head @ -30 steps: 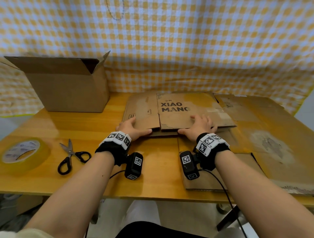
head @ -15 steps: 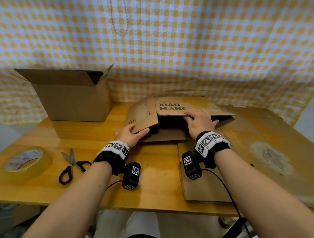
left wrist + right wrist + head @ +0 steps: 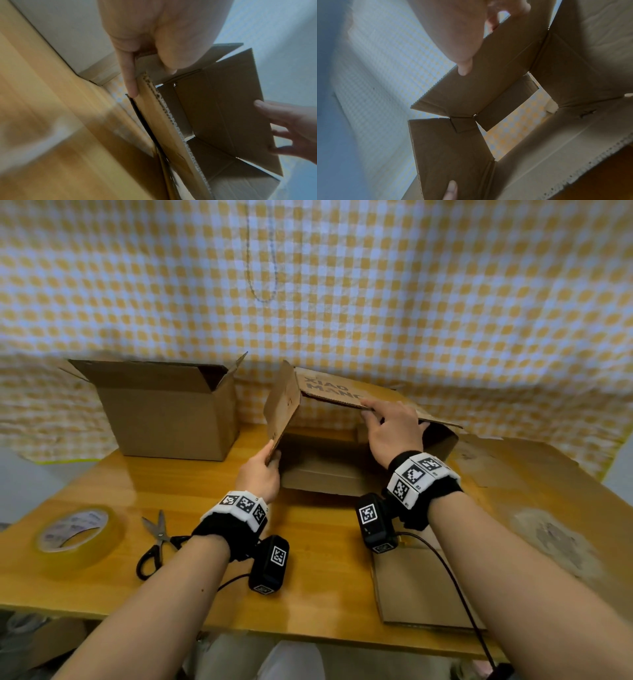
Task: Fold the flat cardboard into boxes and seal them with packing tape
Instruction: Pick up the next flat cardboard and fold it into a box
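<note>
Gripping, left: the left hand [image 3: 259, 474] pinches the lower near corner of the cardboard box [image 3: 342, 463]'s left flap, thumb on the inner face, a straight finger [image 3: 129, 75] along the outer face; grip closed on the flap edge.
Gripping, right: the right hand [image 3: 394, 433] holds the near edge of the top panel, fingers on the printed upper face, thumb [image 3: 464, 67] pressed to the underside; grip closed on that panel.
Box position: between the two grips, its bottom panel lying on the surface [image 3: 325, 577], top panel raised and sloping, the tube partly opened, open ends toward the person and toward the cloth.
Box material: brown corrugated board, fluting visible along the cut edges, creased fold lines and slit flaps; black lettering "XIAO MANG" on the top panel.
Surface: glossy yellow-brown wood with visible grain.
Flat cardboard [image 3: 424, 587]: worn sheets under and to the right of the right grip, one with a scuffed grey patch.
Second box [image 3: 168, 416]: beyond and left of the left grip, upright, plain brown, flaps standing open.
Scissors [image 3: 156, 542]: near and left of the left wrist, metal blades, black looped handles, lying flat.
Packing tape [image 3: 77, 534]: further left of the scissors, a clear yellowish roll lying flat.
Backdrop: yellow-and-white checked cloth [image 3: 342, 285], hanging behind both grips.
</note>
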